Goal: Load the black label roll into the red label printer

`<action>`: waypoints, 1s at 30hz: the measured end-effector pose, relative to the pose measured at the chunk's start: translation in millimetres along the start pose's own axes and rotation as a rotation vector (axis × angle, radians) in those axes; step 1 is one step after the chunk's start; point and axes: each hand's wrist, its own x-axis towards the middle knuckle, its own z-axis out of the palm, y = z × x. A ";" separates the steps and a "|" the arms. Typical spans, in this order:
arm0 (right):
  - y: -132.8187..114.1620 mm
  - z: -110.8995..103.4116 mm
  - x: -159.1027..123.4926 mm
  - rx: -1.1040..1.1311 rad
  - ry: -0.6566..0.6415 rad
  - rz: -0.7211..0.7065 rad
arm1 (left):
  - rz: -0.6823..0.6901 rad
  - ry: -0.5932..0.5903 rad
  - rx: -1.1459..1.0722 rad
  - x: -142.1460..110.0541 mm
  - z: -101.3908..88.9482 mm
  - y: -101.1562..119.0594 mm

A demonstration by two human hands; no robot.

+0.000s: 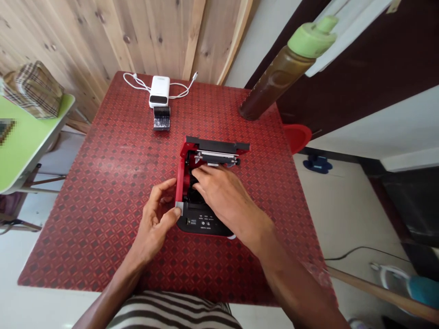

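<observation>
A red and black printer (195, 225) sits on the table with its lid (217, 145) raised at the back. It looks like a small label printer, with a roller (217, 158) under the lid. My left hand (156, 219) holds the printer's left side, thumb on the front corner and fingers along the red wall. Into the open compartment reaches my right hand (228, 194), its fingers bent and close together. The palm hides much of the inside, and what those fingertips hold, if anything, does not show.
Toward the back of the red patterned table (113, 183) lie a white power bank (160, 89) with a white cable (180, 96) and a small black film roll (162, 119). A tall brown bottle (274, 82) with a green cap stands back right. A green table (30, 137) is at left.
</observation>
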 end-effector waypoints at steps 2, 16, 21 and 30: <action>-3.9 -1.3 4.0 -0.020 0.003 0.017 | -0.008 0.005 0.009 -0.5 0.1 1.3; -13.3 -8.8 8.8 -0.091 -0.079 0.096 | -0.006 -0.008 0.019 -0.4 0.0 2.2; -14.9 -8.8 1.4 -0.065 -0.033 0.129 | -0.007 0.007 0.013 0.1 1.0 3.0; -15.3 -9.3 -7.9 -0.073 0.070 0.055 | 0.005 0.013 0.008 1.0 2.1 1.2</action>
